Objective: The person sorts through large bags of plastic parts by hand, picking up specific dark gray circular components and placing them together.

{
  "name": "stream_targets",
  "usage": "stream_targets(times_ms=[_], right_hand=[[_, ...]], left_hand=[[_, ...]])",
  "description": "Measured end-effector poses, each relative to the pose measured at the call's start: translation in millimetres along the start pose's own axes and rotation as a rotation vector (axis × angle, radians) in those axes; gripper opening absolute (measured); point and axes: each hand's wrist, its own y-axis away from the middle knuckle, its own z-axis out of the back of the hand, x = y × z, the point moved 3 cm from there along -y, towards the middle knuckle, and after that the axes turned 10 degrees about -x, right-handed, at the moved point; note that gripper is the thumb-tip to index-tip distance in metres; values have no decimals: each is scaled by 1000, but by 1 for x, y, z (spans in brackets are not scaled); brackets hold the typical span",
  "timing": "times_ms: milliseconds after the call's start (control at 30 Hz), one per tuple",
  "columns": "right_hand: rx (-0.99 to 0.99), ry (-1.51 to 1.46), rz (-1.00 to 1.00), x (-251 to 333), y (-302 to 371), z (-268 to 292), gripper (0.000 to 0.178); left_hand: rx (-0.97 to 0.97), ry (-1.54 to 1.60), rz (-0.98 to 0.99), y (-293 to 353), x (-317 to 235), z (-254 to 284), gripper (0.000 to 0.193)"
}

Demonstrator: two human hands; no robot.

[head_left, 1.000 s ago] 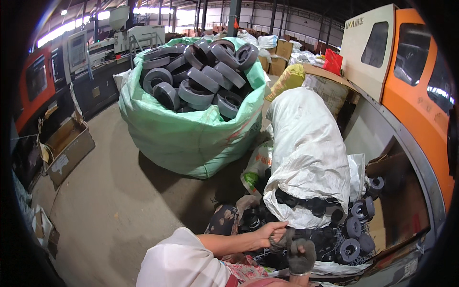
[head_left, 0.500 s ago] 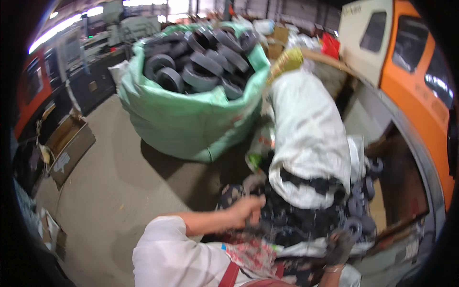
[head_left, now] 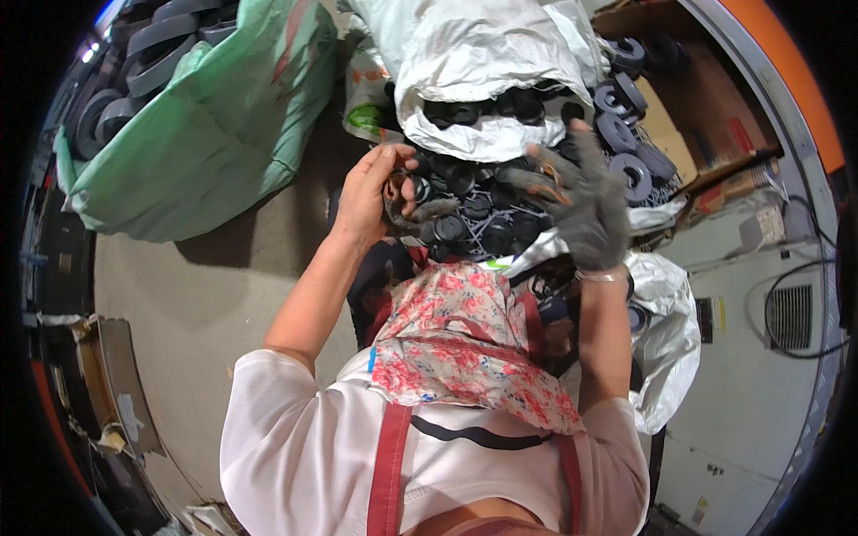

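My left hand [head_left: 362,192] is bare, its fingers curled around a worn dark grey work glove [head_left: 416,215] that hangs to its right. My right hand [head_left: 590,214] wears a matching grey glove with torn fingertips. Its fingers are spread, and nothing shows in it. Beneath both hands lies a heap of black plastic parts [head_left: 476,207], round caps mixed with thin sprue-like sticks. Just beyond, a white woven sack [head_left: 487,54] lies with its mouth toward me, more black round parts inside.
A big green bulk bag [head_left: 223,143] full of grey rings [head_left: 161,40] stands at the left. Several grey rings [head_left: 617,132] lie right of the sack, by a cardboard box [head_left: 715,116]. White sacking [head_left: 666,339] lies beside my right forearm, next to a pale machine cabinet [head_left: 751,393].
The view has tipped down toward my lap. My right hand has risen from low at the right to above the heap, fingers spread. The left hand still holds the glove.
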Motion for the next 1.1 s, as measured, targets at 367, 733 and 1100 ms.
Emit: stream_targets(times_ms=[367, 733, 1100], right_hand=[[40, -101, -313, -70, -9, -7, 60], [-418, 160, -237, -27, 17, 47, 41], [-70, 1340, 485, -62, 54, 24, 30]], left_hand=[[105, -981, -530, 24, 11, -34, 30], [-98, -383, -65, -2, 32, -20, 16], [97, -447, 259, 34, 84, -63, 14]])
